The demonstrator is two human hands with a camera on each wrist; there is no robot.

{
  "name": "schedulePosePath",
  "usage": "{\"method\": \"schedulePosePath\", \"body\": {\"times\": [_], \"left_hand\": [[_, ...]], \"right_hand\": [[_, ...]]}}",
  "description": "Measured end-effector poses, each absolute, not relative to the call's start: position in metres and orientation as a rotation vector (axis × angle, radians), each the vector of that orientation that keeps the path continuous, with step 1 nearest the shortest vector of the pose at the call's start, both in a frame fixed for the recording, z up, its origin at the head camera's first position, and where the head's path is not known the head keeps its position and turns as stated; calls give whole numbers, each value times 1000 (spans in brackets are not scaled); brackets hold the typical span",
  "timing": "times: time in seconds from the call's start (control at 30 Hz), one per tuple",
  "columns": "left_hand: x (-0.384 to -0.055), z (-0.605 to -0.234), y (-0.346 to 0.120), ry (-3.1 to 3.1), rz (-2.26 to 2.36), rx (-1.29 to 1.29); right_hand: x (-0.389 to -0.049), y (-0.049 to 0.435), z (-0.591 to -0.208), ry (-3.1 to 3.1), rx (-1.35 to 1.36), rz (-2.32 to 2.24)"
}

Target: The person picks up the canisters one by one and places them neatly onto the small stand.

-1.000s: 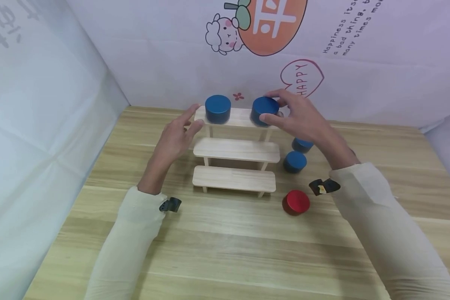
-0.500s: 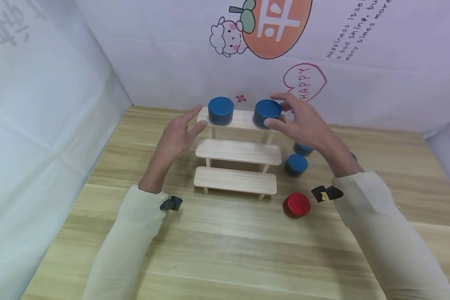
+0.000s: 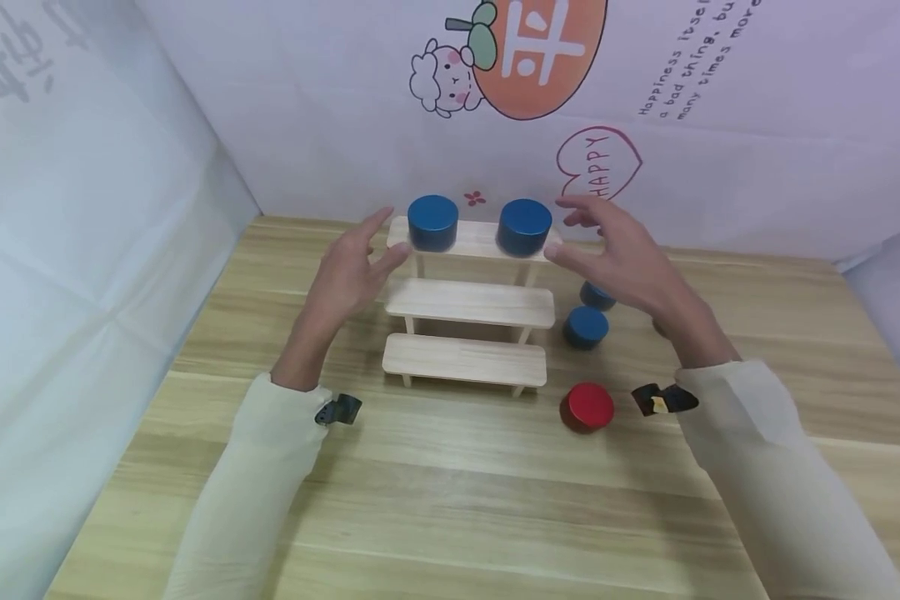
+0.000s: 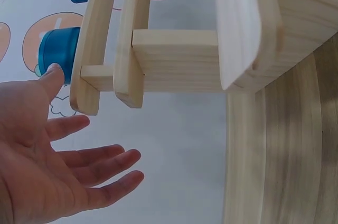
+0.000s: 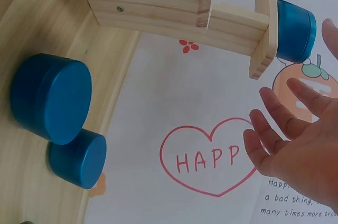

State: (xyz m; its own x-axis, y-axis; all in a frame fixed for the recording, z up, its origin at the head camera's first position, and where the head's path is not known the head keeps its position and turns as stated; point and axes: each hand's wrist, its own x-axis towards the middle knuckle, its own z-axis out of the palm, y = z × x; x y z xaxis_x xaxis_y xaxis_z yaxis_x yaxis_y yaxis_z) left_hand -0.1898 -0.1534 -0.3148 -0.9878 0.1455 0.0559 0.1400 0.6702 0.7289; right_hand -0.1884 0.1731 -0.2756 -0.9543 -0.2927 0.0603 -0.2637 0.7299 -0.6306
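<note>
A three-tier wooden display stand [image 3: 468,300] has two round blue tins on its top tier, the left tin [image 3: 432,223] and the right tin [image 3: 524,227]. My left hand [image 3: 348,275], fingers spread, is at the left end of the top tier. In the left wrist view its thumb overlaps the left tin [image 4: 59,52]; contact cannot be told. Just right of the right tin, my right hand [image 3: 622,254] holds nothing. The right wrist view shows a gap between its relaxed fingers [image 5: 282,113] and that tin [image 5: 294,31].
Two more blue tins, a nearer one [image 3: 586,327] and a farther one [image 3: 597,296], stand on the table right of the stand. A red tin [image 3: 587,407] is closer to the front. A dark object shows partly behind my right wrist. White printed cloth [image 3: 330,125] hangs behind.
My right hand has released the right blue tin and moved a little to the right of it. The tin stays on the top tier. My left hand has barely moved.
</note>
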Motion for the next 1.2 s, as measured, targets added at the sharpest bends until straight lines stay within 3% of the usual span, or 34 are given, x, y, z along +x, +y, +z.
{"method": "schedulePosePath", "body": {"times": [1.2], "left_hand": [[-150,-309,-155,2787,1270,312]], "right_hand": [[-163,241,-314,2880,-399,-1106]]}}
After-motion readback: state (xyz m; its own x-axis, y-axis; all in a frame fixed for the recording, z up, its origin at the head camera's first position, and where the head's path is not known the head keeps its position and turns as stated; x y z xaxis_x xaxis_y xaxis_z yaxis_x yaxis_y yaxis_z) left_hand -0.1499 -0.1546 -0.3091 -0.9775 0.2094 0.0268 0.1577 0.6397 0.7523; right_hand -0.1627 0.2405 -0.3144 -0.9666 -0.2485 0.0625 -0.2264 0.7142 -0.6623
